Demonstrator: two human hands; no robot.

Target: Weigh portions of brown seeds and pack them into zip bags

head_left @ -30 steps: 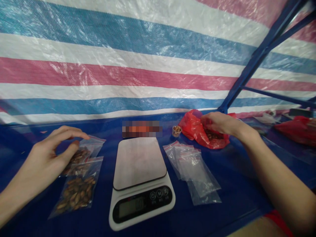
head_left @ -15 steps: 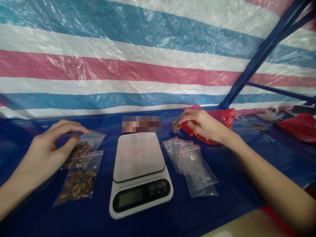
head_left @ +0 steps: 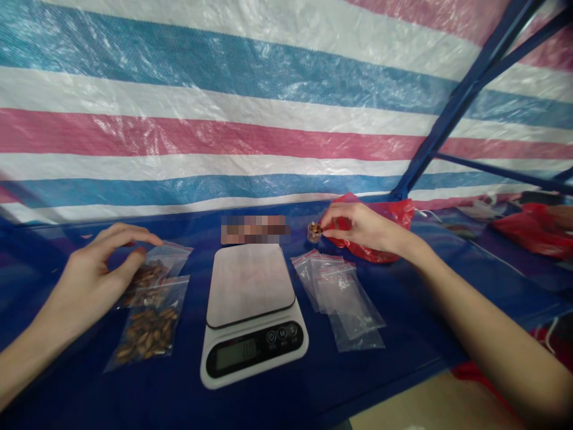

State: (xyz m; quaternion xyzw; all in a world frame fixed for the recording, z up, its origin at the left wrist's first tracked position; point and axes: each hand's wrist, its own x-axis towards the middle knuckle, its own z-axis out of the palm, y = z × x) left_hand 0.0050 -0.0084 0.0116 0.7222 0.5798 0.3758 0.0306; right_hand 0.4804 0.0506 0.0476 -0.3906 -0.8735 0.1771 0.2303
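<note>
The tarpaulin [head_left: 224, 101] beyond the far edge of the desk cover [head_left: 416, 322] ran in broad blue, white and pink stripes, while the cover was deep navy blue. The red plastic bag [head_left: 396, 215] was glossy, and the kitchen scale [head_left: 248, 286] was white with a black panel.

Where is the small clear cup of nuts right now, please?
In the head view, the small clear cup of nuts stands beyond the white digital scale, by the right hand's fingers.
</note>
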